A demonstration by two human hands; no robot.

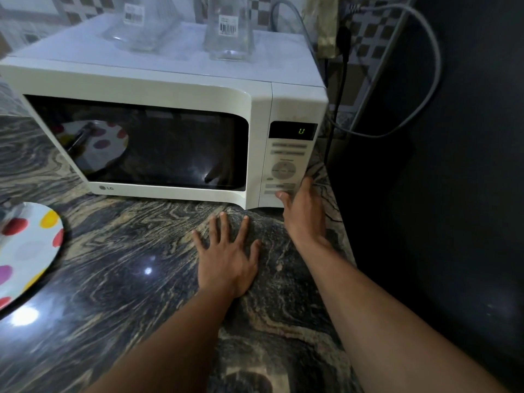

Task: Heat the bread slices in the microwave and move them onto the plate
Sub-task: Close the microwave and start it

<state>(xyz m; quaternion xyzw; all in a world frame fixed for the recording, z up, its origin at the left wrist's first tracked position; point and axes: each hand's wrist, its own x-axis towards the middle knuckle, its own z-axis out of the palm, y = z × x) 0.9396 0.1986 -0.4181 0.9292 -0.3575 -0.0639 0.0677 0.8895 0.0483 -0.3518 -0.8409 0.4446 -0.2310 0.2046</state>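
Microwave [170,83] sits far on the dark veined tabletop [127,279], door closed. The window is dark with a reflection of the dotted plate; bread slices can't be made out behind it. Dotted plate [31,251] lies near left on the tabletop, partly cut by the frame edge. Left hand [226,259] lies flat on the tabletop in front of the microwave, fingers released and spread. Right hand [304,214] is at the bottom of the control panel [286,163], thumb on the lowest buttons, fingers loose along the right edge, grasping nothing. Display [292,131] shows a green character. Two glass jars [229,29] stand on top.
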